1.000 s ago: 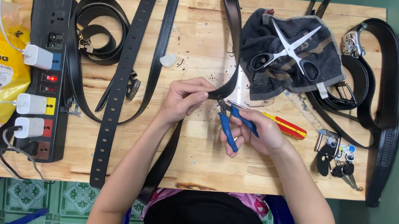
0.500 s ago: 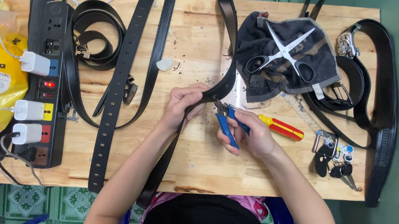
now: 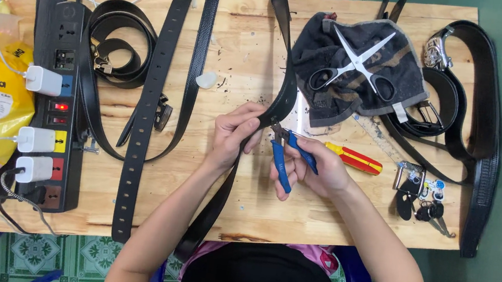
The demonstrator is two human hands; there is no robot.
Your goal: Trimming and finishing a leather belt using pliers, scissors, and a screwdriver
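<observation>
The left hand (image 3: pixel 236 134) pinches a black belt (image 3: pixel 281 94) between thumb and fingers, near the middle of the wooden table (image 3: pixel 318 212). This belt runs from the far edge of the table, passes through the fingers, and hangs over the near edge toward the person's lap. The right hand (image 3: pixel 314 167) is closed around the blue handles of a pair of pliers (image 3: pixel 284 154), and the nose of the pliers touches the belt just beside the left fingers.

Just right of the pliers lies a red and yellow screwdriver (image 3: pixel 355 159). Far from the hands, scissors (image 3: pixel 355 66) rest on a dark cloth (image 3: pixel 399 57). A black power strip (image 3: pixel 59 106) lies along the left side (with white chargers in it). Bare wood remains between the hands and the near edge.
</observation>
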